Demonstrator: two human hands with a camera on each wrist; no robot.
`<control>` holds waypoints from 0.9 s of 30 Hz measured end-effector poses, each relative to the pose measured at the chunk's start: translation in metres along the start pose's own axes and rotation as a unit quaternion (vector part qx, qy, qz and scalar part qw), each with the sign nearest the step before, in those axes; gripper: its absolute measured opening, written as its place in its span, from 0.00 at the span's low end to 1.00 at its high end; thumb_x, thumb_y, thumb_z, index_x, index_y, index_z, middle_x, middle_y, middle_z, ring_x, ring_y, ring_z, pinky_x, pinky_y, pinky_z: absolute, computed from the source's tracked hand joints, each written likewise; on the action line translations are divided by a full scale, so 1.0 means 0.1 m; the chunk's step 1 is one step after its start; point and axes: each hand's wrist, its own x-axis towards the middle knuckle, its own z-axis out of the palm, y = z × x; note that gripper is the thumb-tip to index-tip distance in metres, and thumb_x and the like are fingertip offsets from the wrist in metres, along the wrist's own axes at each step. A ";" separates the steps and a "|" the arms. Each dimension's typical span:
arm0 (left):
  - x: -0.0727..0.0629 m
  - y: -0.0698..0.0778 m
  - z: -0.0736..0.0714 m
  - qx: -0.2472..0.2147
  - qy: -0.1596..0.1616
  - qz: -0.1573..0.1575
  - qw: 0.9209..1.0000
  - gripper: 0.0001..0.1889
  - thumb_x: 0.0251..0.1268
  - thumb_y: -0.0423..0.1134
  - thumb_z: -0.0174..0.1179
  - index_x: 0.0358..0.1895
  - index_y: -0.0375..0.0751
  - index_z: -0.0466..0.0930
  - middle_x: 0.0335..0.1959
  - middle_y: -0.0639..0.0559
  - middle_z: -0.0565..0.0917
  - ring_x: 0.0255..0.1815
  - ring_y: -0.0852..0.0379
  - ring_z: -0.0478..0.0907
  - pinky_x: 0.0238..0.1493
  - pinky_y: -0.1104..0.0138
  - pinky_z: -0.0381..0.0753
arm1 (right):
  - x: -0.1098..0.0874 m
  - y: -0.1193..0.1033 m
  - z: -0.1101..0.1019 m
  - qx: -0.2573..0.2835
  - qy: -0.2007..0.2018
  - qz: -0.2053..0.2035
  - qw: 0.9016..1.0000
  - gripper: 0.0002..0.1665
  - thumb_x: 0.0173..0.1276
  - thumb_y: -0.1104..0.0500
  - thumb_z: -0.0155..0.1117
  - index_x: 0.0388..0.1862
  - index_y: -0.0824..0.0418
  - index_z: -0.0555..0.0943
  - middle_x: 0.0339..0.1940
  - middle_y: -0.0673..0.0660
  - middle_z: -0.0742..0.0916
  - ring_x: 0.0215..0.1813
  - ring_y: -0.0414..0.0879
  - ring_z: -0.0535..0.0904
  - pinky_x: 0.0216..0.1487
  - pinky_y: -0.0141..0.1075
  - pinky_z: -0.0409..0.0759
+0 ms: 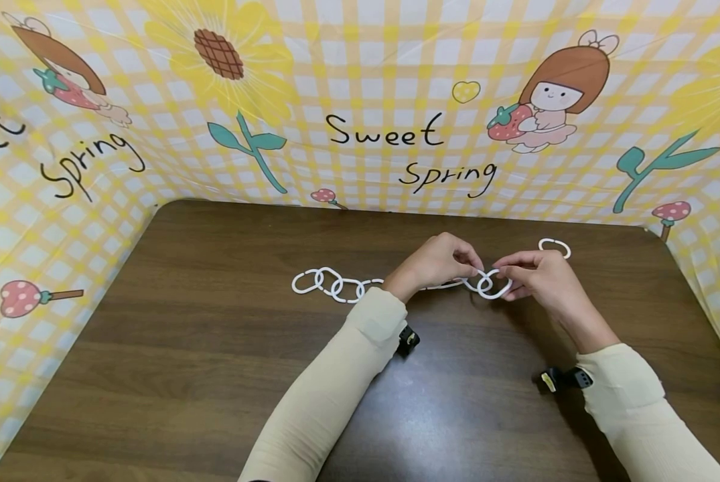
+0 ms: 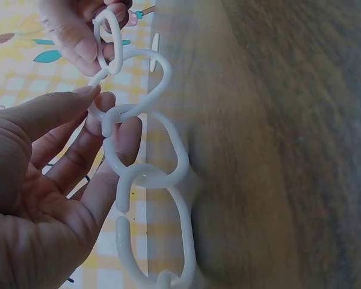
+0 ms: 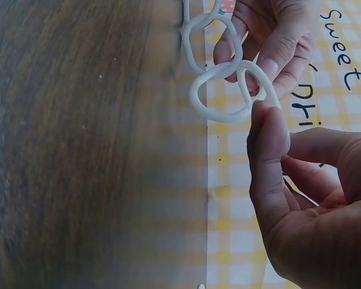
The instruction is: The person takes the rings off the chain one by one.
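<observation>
White plastic chain links are joined in a row across the wooden table. The far left end of the chain [image 1: 294,284] lies on the tabletop. My left hand [image 1: 437,261] pinches an open-sided link [image 2: 166,72] near the chain's right end between thumb and fingertips. With thumb and index finger, my right hand [image 1: 549,282] grips the end link [image 3: 269,84], which passes through the link in the left hand. Both hands are close together over the table, fingertips almost meeting. Behind the left wrist, part of the chain is hidden in the head view.
One loose white link [image 1: 554,240] lies on the brown wooden table [image 1: 185,375], just beyond the right hand. A yellow checked cloth [image 1: 360,87] with printed flowers and figures stands along the back and sides. Small black cameras [image 1: 408,340] are strapped at both wrists.
</observation>
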 end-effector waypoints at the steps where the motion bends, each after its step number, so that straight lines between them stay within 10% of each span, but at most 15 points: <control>1: 0.00 0.00 0.00 0.002 0.000 0.002 1.000 0.04 0.71 0.35 0.68 0.40 0.44 0.92 0.37 0.57 0.89 0.39 0.65 0.78 0.41 0.76 0.74 | 0.00 0.00 0.00 -0.001 0.000 0.000 1.000 0.20 0.77 0.68 0.57 0.59 0.86 0.77 0.31 0.46 0.89 0.27 0.38 0.86 0.33 0.35 0.89; 27: -0.02 0.01 -0.01 -0.045 -0.010 -0.032 0.998 0.08 0.74 0.32 0.64 0.48 0.33 0.88 0.39 0.43 0.88 0.30 0.62 0.78 0.33 0.76 0.75 | -0.07 0.02 -0.21 0.011 0.034 -0.023 0.999 0.13 0.75 0.70 0.60 0.51 0.79 0.82 0.32 0.45 0.87 0.28 0.39 0.87 0.34 0.34 0.89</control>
